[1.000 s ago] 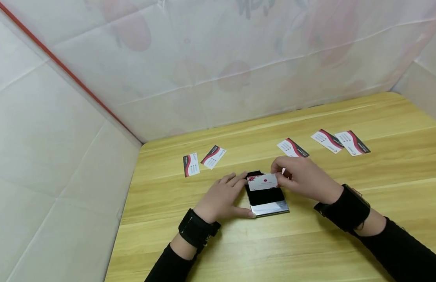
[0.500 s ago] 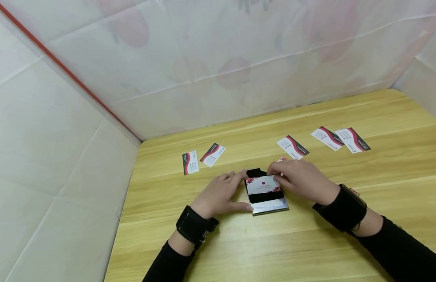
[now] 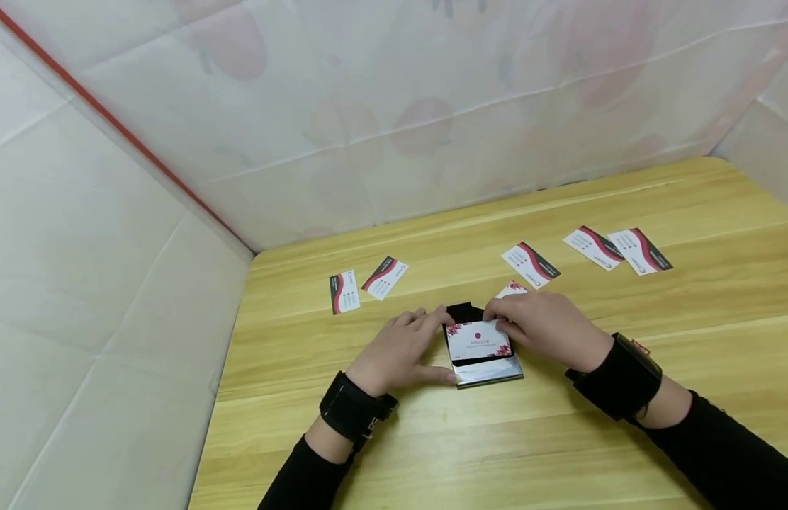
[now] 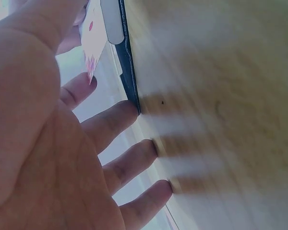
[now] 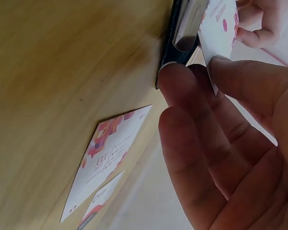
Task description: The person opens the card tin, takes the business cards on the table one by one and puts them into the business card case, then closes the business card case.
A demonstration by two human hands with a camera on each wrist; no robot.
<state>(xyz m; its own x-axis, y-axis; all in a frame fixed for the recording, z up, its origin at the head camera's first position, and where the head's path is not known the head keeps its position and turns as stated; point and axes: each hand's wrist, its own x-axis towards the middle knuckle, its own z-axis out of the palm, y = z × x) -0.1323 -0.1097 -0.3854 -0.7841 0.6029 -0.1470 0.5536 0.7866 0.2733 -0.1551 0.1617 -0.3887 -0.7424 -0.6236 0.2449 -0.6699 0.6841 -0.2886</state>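
A flat black card case with a silver band (image 3: pixel 490 370) lies open on the table in front of me. Over its dark inside is a white business card (image 3: pixel 477 341) with red floral corners. My right hand (image 3: pixel 553 329) pinches this card's right edge between thumb and index finger; in the right wrist view the card (image 5: pixel 220 33) stands tilted above the case. My left hand (image 3: pixel 394 354) rests at the case's left side, thumb by the near corner and fingers extended toward the far one. Another floral card (image 3: pixel 511 287) lies behind the right hand, partly hidden by it.
Two red-and-black business cards (image 3: pixel 385 278) lie on the wooden table (image 3: pixel 419 453) at the back left. Further right are a single card (image 3: pixel 531 264) and an overlapping pair (image 3: pixel 639 251). Pale printed cloth (image 3: pixel 394 120) hangs behind the table, and a white panel (image 3: pixel 113 319) stands at left.
The pinched card has come toward me over the case, covering more of the black inside. My right hand has shifted slightly, uncovering more of the floral card behind it. The left hand stays nearly still.
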